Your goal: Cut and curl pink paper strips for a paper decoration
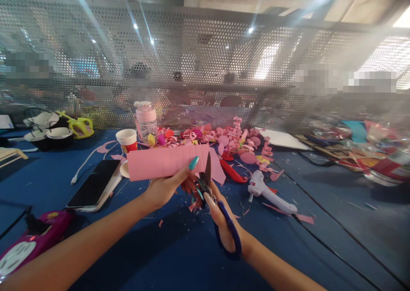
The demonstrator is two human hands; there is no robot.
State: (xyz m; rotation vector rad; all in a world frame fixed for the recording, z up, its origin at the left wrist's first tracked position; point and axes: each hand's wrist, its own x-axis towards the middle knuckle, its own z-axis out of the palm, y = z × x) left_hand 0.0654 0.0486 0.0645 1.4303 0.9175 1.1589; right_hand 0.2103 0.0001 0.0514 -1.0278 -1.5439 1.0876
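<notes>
left forearm (pixel 96 235) and right forearm (pixel 273 263) come nearest, reaching in from the lower corners over the blue table (pixel 153 257). the left hand (pixel 166 184) is closed in a pinch, thumb in front, on a pink paper strip (pixel 150 164) held up off the table at centre; the right hand (pixel 221 214) is curled round the handles of the scissors (pixel 208 169), blades pointing up at the strip's right end. how far the blades are parted can't be told. thin upright lines, slits or creases, mark the strip's right half. for clean snipping, i'd keep the paper taut near the blades, cut parallel to those lines, and tuck the left fingertips well back, since they sit just beside the metal. room to move seems best toward the body, between the forearms. the white glue gun (pixel 272 196) and its cord bound the right side, the phone (pixel 94 182) the left, and the pile of pink cut pieces (pixel 224 137) the far side.
</notes>
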